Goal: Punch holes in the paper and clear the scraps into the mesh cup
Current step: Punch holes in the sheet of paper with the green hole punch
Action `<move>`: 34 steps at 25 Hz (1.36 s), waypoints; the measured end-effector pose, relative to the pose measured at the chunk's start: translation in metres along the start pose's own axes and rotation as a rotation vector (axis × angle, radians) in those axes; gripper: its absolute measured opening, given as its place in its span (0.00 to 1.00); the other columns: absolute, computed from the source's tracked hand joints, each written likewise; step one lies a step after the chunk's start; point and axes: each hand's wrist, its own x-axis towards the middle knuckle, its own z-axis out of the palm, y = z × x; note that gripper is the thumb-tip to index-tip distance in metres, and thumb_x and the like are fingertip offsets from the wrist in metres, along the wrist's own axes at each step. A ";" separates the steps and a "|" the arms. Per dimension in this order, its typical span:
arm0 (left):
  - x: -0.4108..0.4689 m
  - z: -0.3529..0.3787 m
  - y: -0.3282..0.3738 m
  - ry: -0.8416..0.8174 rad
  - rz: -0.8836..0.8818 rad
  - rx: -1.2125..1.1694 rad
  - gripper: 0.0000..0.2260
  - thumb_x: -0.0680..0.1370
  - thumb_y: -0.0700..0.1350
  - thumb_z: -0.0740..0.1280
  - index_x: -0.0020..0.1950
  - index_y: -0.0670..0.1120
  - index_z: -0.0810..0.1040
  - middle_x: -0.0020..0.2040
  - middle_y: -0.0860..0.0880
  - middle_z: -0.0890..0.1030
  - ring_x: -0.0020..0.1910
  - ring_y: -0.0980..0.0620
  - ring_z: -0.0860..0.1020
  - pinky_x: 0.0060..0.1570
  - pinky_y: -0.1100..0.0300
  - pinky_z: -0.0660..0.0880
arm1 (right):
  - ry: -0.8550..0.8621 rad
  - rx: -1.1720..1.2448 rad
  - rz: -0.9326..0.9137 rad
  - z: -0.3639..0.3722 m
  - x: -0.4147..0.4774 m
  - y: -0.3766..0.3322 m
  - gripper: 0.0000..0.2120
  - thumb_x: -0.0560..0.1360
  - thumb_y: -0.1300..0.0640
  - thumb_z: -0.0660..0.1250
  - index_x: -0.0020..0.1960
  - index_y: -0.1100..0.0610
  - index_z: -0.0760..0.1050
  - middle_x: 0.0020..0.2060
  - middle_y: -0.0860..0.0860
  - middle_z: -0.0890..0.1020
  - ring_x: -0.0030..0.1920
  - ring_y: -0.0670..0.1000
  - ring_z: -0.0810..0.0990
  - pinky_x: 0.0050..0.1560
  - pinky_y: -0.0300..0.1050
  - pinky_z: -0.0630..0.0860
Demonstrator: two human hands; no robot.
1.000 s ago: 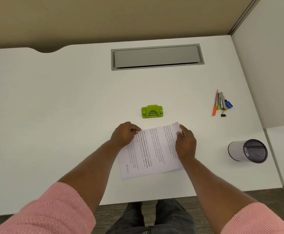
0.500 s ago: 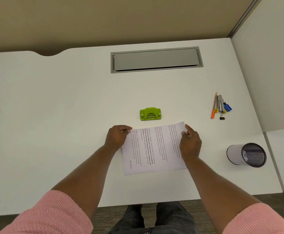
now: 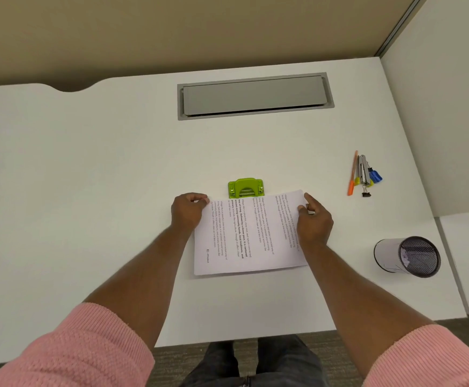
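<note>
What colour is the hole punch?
Lime green: the hole punch shows best in the head view, at the paper's far edge.

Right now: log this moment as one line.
left hand: gripping paper corner | right hand: gripping opposite corner | paper edge at green hole punch | mesh cup: untouched

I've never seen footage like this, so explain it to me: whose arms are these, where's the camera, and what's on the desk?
No machine here: a person wears a camera on the head, looking down at their own arms. The left hand and right hand each hold a far corner of the printed paper, its far edge meeting the green hole punch. On the white desk also lie pens and clips, and a mesh cup lies tipped on its side at right.
</note>
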 end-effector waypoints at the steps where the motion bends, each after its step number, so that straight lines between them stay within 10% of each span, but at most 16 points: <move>1: 0.001 0.000 0.000 0.005 -0.002 0.003 0.07 0.76 0.43 0.75 0.53 0.43 0.87 0.55 0.46 0.87 0.57 0.46 0.83 0.63 0.51 0.77 | 0.000 -0.002 0.001 0.001 0.001 -0.001 0.17 0.78 0.63 0.69 0.66 0.54 0.81 0.54 0.53 0.84 0.50 0.49 0.80 0.60 0.39 0.73; 25: 0.018 0.006 0.018 0.050 0.081 0.139 0.08 0.78 0.43 0.72 0.56 0.45 0.84 0.54 0.47 0.85 0.56 0.48 0.82 0.58 0.59 0.74 | 0.003 -0.096 -0.021 0.016 0.013 -0.012 0.17 0.79 0.56 0.68 0.67 0.56 0.78 0.56 0.52 0.83 0.53 0.51 0.81 0.62 0.46 0.77; 34: -0.013 0.022 0.011 0.088 0.567 0.597 0.22 0.83 0.46 0.64 0.77 0.42 0.70 0.81 0.42 0.62 0.82 0.42 0.57 0.80 0.43 0.55 | -0.112 -0.267 -0.424 0.034 0.007 -0.035 0.16 0.81 0.57 0.66 0.68 0.57 0.77 0.65 0.52 0.79 0.68 0.55 0.75 0.71 0.56 0.70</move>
